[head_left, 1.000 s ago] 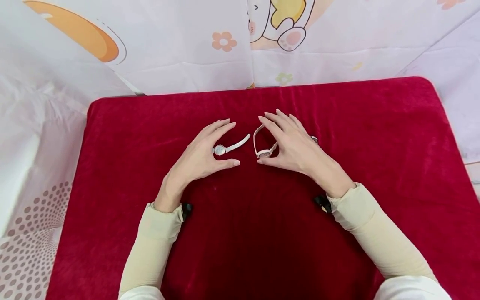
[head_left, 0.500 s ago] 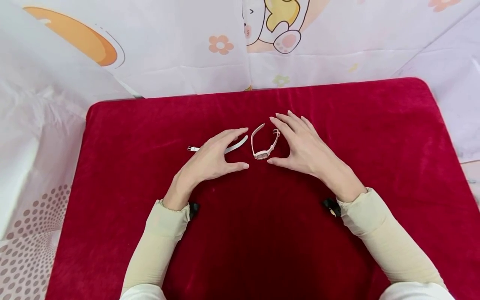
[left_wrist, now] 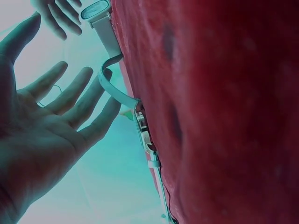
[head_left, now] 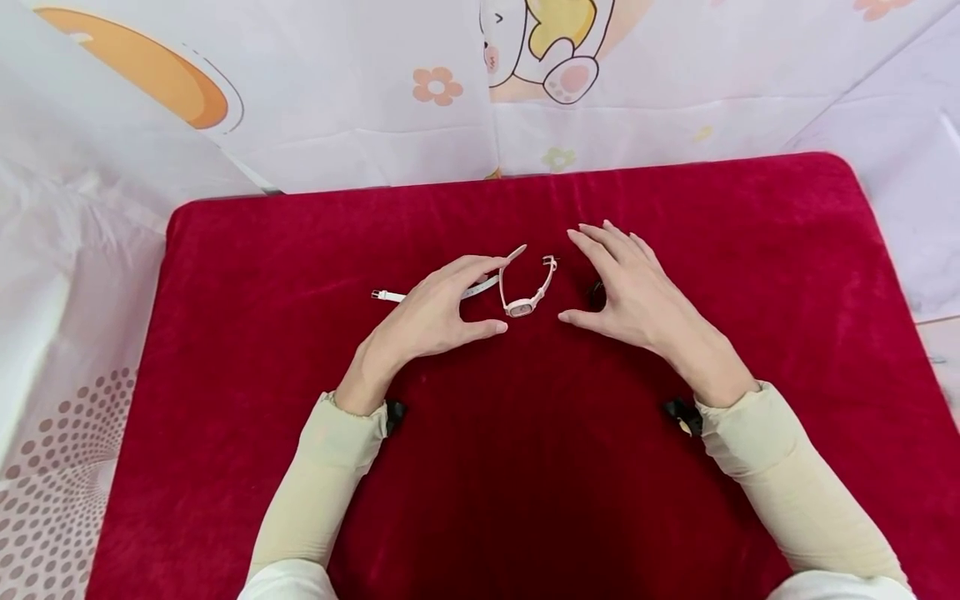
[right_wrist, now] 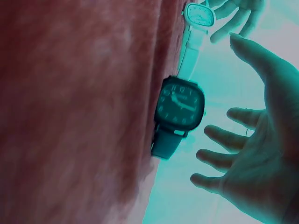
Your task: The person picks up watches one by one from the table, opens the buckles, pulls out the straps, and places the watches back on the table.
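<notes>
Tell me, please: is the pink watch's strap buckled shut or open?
Open. The pink watch lies on the red cloth with its two strap ends apart, forming a U.

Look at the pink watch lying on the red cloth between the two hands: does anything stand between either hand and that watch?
Nothing visible does. The pink watch lies on the red cloth in the open gap between the left hand and the right hand. A white watch lies partly under the left hand, and a dark watch under the right, both off to the sides.
</notes>
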Demonstrator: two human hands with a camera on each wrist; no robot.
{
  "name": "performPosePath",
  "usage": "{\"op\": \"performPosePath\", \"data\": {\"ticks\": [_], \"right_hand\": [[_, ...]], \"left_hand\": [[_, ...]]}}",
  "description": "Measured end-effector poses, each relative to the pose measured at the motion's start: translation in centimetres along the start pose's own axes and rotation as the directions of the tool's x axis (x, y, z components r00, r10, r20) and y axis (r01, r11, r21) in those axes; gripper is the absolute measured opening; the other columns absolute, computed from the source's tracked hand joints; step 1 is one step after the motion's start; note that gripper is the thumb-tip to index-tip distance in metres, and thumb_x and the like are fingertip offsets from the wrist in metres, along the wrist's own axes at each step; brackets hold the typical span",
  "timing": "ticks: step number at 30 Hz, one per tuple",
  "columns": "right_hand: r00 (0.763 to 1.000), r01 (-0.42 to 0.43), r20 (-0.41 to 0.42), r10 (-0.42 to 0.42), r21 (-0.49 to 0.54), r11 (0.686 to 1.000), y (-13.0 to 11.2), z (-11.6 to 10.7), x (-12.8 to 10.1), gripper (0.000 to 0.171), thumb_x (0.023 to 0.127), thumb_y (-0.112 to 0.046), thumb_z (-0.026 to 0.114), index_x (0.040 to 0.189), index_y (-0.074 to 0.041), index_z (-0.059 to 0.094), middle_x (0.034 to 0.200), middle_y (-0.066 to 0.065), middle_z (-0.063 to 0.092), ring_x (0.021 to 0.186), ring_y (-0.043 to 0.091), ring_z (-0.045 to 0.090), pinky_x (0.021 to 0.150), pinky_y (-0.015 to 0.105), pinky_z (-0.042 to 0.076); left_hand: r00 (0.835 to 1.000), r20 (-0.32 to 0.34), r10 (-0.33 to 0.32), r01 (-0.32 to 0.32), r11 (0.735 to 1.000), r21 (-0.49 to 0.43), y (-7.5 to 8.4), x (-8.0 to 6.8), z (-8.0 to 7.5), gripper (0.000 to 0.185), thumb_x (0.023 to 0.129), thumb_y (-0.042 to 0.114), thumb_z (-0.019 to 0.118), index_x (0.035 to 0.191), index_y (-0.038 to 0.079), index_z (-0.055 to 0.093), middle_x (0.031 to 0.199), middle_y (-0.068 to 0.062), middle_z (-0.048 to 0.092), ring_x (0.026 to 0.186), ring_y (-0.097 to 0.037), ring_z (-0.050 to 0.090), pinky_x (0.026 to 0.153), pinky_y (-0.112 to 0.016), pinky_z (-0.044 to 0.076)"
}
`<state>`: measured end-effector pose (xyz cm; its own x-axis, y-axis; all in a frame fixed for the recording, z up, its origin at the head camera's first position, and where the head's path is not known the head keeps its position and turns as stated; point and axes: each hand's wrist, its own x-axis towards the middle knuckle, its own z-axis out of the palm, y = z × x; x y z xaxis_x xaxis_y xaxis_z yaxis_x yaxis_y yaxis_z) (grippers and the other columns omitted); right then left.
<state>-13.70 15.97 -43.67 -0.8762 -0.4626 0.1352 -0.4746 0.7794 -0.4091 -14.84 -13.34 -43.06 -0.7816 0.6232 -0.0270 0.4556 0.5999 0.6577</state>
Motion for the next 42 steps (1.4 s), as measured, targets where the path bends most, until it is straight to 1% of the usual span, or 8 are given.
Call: {"op": "performPosePath", "data": {"ticks": [5, 12, 16, 22, 26, 30, 37, 42], "right_hand": [[1.000, -0.025, 0.003, 0.025, 0.001, 1.000, 0.7, -0.2, -0.7, 0.097, 0.075, -0.042, 0.085, 0.152, -0.008, 0.038, 0.154, 0.015, 0.037, 0.144, 0.041, 0.028, 0.115, 0.061, 0.022], [0.999, -0.030, -0.011, 0.030, -0.001, 1.000, 1.5, -0.3, -1.3, 0.098, 0.073, -0.041, 0.087, 0.150, -0.006, 0.039, 0.152, 0.017, 0.039, 0.143, 0.043, 0.030, 0.113, 0.062, 0.024], [0.999, -0.035, 0.003, 0.035, 0.002, 0.999, 1.7, -0.5, -1.6, 0.098, 0.073, -0.040, 0.087, 0.151, -0.007, 0.039, 0.153, 0.016, 0.038, 0.143, 0.042, 0.030, 0.113, 0.062, 0.024], [0.999, -0.041, 0.026, 0.041, 0.010, 0.999, 2.1, -0.8, -2.1, 0.098, 0.073, -0.038, 0.088, 0.151, -0.007, 0.038, 0.153, 0.016, 0.037, 0.144, 0.042, 0.028, 0.113, 0.062, 0.024], [0.999, -0.031, 0.032, 0.030, 0.025, 0.999, 2.4, -1.0, -2.5, 0.098, 0.072, -0.034, 0.089, 0.151, -0.007, 0.039, 0.153, 0.016, 0.037, 0.143, 0.043, 0.029, 0.112, 0.063, 0.025], [1.000, -0.014, 0.024, 0.013, 0.034, 0.999, 2.9, -1.1, -3.0, 0.098, 0.070, -0.031, 0.091, 0.150, -0.005, 0.040, 0.152, 0.018, 0.038, 0.141, 0.045, 0.032, 0.110, 0.064, 0.028], [1.000, 0.017, -0.009, -0.016, 0.042, 0.999, 3.6, -1.2, -3.5, 0.096, 0.068, -0.027, 0.092, 0.147, -0.002, 0.043, 0.149, 0.019, 0.042, 0.136, 0.043, 0.039, 0.110, 0.058, 0.033], [0.998, 0.047, -0.035, -0.046, 0.051, 0.998, 3.9, -1.2, -3.5, 0.095, 0.067, -0.025, 0.092, 0.145, -0.001, 0.045, 0.146, 0.021, 0.045, 0.133, 0.042, 0.043, 0.109, 0.055, 0.036]], "left_hand": [[1.000, -0.003, 0.010, -0.010, 1.000, 0.020, 0.3, 0.2, 0.1, 0.076, 0.085, 0.041, 0.078, 0.149, 0.020, 0.044, 0.146, 0.008, 0.045, 0.133, -0.008, 0.043, 0.109, -0.033, 0.040], [0.999, -0.012, 0.046, -0.045, 0.998, 0.036, 0.8, 0.6, 0.3, 0.075, 0.084, 0.040, 0.079, 0.148, 0.019, 0.046, 0.146, 0.006, 0.046, 0.132, -0.010, 0.044, 0.109, -0.033, 0.039], [0.999, -0.007, 0.048, -0.048, 0.997, 0.054, 1.1, 0.7, 0.5, 0.076, 0.085, 0.042, 0.079, 0.149, 0.020, 0.045, 0.147, 0.005, 0.045, 0.133, -0.010, 0.043, 0.109, -0.034, 0.039], [0.998, -0.005, 0.062, -0.061, 0.996, 0.060, 1.5, 0.9, 0.8, 0.075, 0.085, 0.043, 0.078, 0.149, 0.020, 0.045, 0.154, 0.004, 0.040, 0.137, -0.012, 0.039, 0.111, -0.035, 0.037], [0.997, -0.007, 0.076, -0.075, 0.996, 0.055, 1.8, 1.2, 1.0, 0.076, 0.083, 0.044, 0.080, 0.147, 0.022, 0.046, 0.152, 0.002, 0.042, 0.138, -0.012, 0.038, 0.111, -0.036, 0.038], [0.995, -0.003, 0.104, -0.104, 0.994, 0.041, 1.9, 1.7, 1.3, 0.075, 0.081, 0.043, 0.081, 0.146, 0.021, 0.048, 0.151, 0.000, 0.044, 0.142, -0.013, 0.035, 0.112, -0.038, 0.037], [0.991, 0.012, 0.131, -0.131, 0.991, 0.042, 2.4, 2.4, 1.8, 0.074, 0.083, 0.046, 0.079, 0.146, 0.022, 0.048, 0.150, 0.006, 0.044, 0.146, -0.016, 0.030, 0.115, -0.039, 0.033], [0.988, 0.008, 0.153, -0.154, 0.987, 0.038, 2.9, 2.8, 2.0, 0.074, 0.083, 0.045, 0.079, 0.146, 0.020, 0.048, 0.149, 0.004, 0.046, 0.145, -0.023, 0.032, 0.114, -0.044, 0.034]]}}
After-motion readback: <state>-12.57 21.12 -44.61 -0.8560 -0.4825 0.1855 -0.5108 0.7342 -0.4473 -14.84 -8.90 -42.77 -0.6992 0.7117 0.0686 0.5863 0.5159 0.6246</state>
